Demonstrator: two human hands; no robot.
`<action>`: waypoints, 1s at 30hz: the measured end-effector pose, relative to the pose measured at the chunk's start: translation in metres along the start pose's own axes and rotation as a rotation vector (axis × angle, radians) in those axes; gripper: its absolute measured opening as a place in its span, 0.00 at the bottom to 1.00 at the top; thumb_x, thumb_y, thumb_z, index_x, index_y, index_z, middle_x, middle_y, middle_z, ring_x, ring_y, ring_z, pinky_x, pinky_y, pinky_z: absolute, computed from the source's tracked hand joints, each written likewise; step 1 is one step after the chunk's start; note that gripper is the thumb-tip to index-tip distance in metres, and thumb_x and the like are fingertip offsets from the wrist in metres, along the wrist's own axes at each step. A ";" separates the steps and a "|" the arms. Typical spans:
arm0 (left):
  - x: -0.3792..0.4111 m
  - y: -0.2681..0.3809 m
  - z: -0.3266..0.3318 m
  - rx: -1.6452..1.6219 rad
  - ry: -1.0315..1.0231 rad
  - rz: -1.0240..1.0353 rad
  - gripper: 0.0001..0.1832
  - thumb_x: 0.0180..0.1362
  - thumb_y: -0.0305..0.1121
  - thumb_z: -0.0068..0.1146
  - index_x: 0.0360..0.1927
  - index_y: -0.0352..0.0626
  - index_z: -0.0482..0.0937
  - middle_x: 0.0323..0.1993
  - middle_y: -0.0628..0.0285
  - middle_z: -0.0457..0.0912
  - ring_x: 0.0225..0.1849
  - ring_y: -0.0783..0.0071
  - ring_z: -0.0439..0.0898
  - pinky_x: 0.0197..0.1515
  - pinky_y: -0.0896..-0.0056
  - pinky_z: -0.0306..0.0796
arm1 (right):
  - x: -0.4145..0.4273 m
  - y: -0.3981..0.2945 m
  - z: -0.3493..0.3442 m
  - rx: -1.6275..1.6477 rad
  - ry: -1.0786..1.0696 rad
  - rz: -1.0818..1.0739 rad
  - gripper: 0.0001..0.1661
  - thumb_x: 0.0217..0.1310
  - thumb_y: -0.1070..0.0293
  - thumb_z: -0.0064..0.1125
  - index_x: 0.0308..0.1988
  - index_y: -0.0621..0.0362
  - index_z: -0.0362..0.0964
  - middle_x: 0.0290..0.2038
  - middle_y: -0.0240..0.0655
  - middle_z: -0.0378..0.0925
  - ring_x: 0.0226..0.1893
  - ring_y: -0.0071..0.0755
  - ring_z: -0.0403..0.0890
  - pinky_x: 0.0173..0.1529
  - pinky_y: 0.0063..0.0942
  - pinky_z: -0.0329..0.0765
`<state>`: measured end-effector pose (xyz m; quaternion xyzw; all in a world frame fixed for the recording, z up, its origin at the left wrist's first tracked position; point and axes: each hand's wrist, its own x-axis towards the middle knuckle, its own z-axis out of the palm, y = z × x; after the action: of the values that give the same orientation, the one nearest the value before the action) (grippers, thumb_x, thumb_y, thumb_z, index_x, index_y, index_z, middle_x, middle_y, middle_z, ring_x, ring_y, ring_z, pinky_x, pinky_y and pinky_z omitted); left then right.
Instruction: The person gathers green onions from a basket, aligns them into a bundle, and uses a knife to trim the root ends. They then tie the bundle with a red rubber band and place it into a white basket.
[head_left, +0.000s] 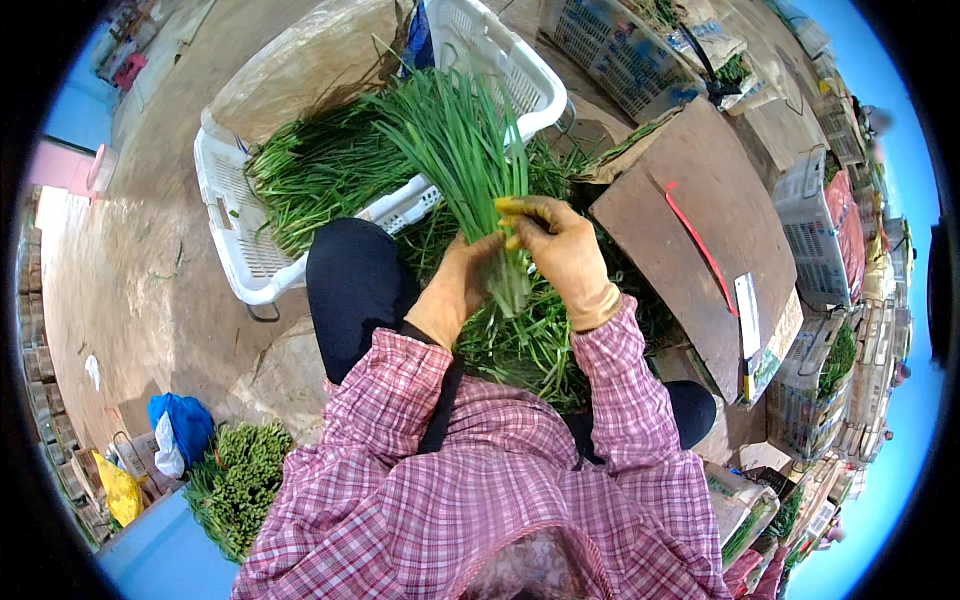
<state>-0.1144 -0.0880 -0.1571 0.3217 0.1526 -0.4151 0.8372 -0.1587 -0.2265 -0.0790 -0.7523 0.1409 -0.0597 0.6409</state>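
Observation:
My left hand (459, 281), in a tan rubber glove, is closed around the lower part of a bunch of long green leafy stalks (457, 142). The bunch's leaves fan upward over a white plastic basket (217, 202). At the bunch's right side is my right hand (559, 247), also gloved, its thumb and yellow-stained fingers bent close to the stalks; whether they pinch any is unclear. More stalks (330, 165) lie in the basket. Loose greens (525, 345) are heaped below my hands, between my legs.
To the right, a brown board (705, 180) bears a red strip (701, 247) and a flat blade-like tool (748, 315). Crates of greens (810, 390) stand beyond it. Bundled greens (240, 472), a blue plastic bag (181, 427) and a yellow bag (120, 487) are at lower left.

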 end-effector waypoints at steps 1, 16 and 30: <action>0.001 0.002 -0.002 -0.103 -0.036 -0.041 0.21 0.62 0.24 0.58 0.59 0.42 0.72 0.49 0.58 0.81 0.47 0.62 0.82 0.51 0.59 0.80 | 0.003 0.000 0.001 -0.005 0.012 0.049 0.13 0.66 0.75 0.56 0.49 0.65 0.79 0.43 0.39 0.84 0.35 0.23 0.83 0.40 0.20 0.79; -0.002 -0.001 0.009 0.378 0.135 0.205 0.33 0.52 0.19 0.64 0.63 0.43 0.68 0.50 0.62 0.80 0.50 0.67 0.80 0.53 0.64 0.75 | 0.049 -0.022 0.030 -1.093 -0.122 -0.198 0.16 0.56 0.57 0.63 0.44 0.49 0.82 0.35 0.40 0.85 0.37 0.49 0.85 0.43 0.41 0.81; 0.013 -0.013 -0.008 0.273 0.053 0.185 0.25 0.56 0.20 0.63 0.58 0.42 0.71 0.47 0.61 0.81 0.45 0.66 0.80 0.46 0.57 0.78 | 0.003 -0.028 -0.057 -0.743 -0.156 0.206 0.14 0.61 0.60 0.64 0.43 0.56 0.83 0.29 0.40 0.85 0.25 0.39 0.85 0.32 0.30 0.81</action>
<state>-0.1171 -0.0962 -0.1758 0.4559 0.0865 -0.3445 0.8161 -0.1672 -0.2774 -0.0426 -0.9172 0.1784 0.1175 0.3362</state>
